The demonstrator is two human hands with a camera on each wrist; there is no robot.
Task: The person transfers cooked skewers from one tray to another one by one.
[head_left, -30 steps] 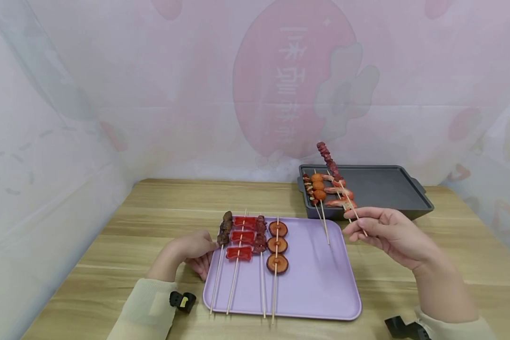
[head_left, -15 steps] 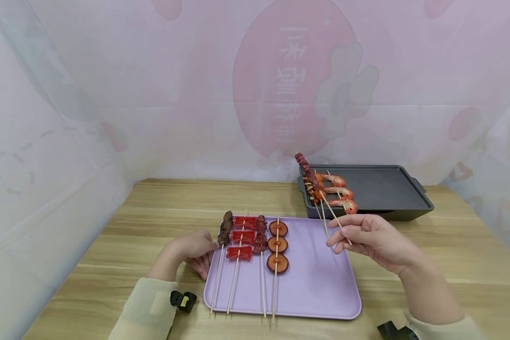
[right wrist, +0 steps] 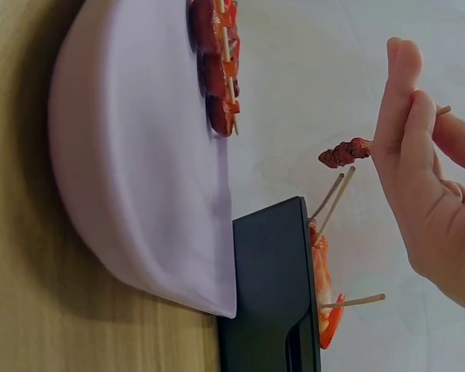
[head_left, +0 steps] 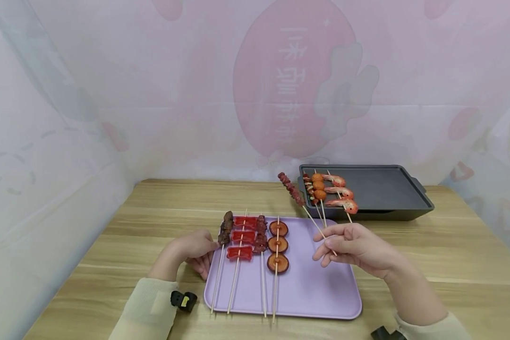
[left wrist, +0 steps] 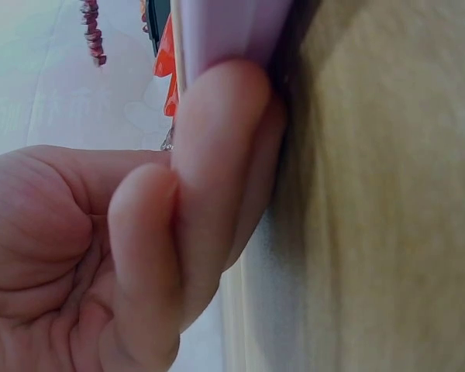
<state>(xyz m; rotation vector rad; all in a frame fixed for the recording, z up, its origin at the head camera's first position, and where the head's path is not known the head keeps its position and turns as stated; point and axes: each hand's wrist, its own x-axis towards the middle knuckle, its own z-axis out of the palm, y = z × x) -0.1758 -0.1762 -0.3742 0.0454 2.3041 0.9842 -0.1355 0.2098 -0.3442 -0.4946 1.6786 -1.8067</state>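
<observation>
My right hand (head_left: 357, 249) pinches the bare stick end of a skewer of dark red meat (head_left: 291, 189), held in the air above the purple tray (head_left: 312, 297). Its meat points up and left, just left of the grill pan. At the tray's left rim, my left hand (head_left: 195, 250) grips the edge; in the left wrist view its fingers (left wrist: 217, 116) press against the rim. On the tray lie a brown meat skewer (head_left: 225, 229), a skewer of red pieces (head_left: 242, 237), another dark red meat skewer (head_left: 260, 234) and a mushroom skewer (head_left: 278, 245).
A dark grill pan (head_left: 378, 189) stands behind the tray on the right. Along its left side lie a thin mixed skewer (head_left: 308, 185), an orange ball skewer (head_left: 318, 185) and a shrimp skewer (head_left: 341, 192). All stand on a wooden table (head_left: 153, 208) before a printed backdrop.
My right hand has moved left and toward me with the dark red meat skewer, from over the grill pan to above the tray. The left hand has stayed at the tray's edge.
</observation>
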